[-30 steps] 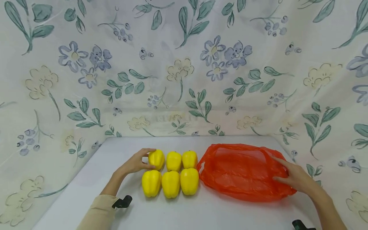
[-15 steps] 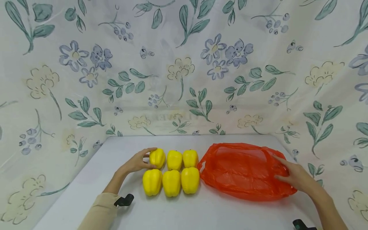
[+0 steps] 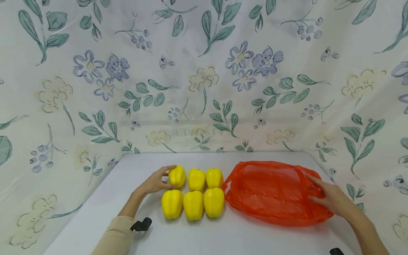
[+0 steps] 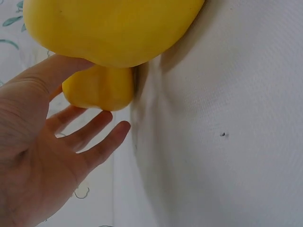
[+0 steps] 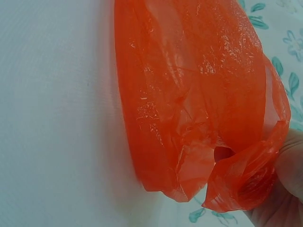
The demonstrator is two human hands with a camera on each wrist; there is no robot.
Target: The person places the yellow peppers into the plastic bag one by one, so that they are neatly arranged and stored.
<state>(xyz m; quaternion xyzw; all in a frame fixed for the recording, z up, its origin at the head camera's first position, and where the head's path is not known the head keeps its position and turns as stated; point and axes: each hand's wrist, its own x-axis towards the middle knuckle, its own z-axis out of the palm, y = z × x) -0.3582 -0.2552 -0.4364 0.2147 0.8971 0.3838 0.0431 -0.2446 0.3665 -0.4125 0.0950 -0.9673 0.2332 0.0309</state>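
Observation:
Several yellow bell peppers stand in two rows on the white table (image 3: 248, 237). My left hand (image 3: 156, 180) is at the back-left pepper (image 3: 177, 176), thumb at its near side and index finger at its far side. In the left wrist view, the front-left pepper (image 4: 113, 28) covers the thumb's tip, and the other fingers (image 4: 106, 142) spread loosely below the farther pepper (image 4: 102, 90). To the right lies a puffed-out red plastic bag (image 3: 271, 191). My right hand (image 3: 333, 198) holds its right end; in the right wrist view, bunched film (image 5: 246, 182) hides most of the fingers.
The bag's left end, with a small gap in the film (image 3: 227, 187), lies close to the right-hand peppers (image 3: 214, 202). A floral cloth (image 3: 204, 88) hangs behind and beside the table. Black wrist mounts (image 3: 141, 225) show below the hands.
The whole head view has shifted slightly to the right and down. Both hands, the peppers and the bag keep their places relative to one another.

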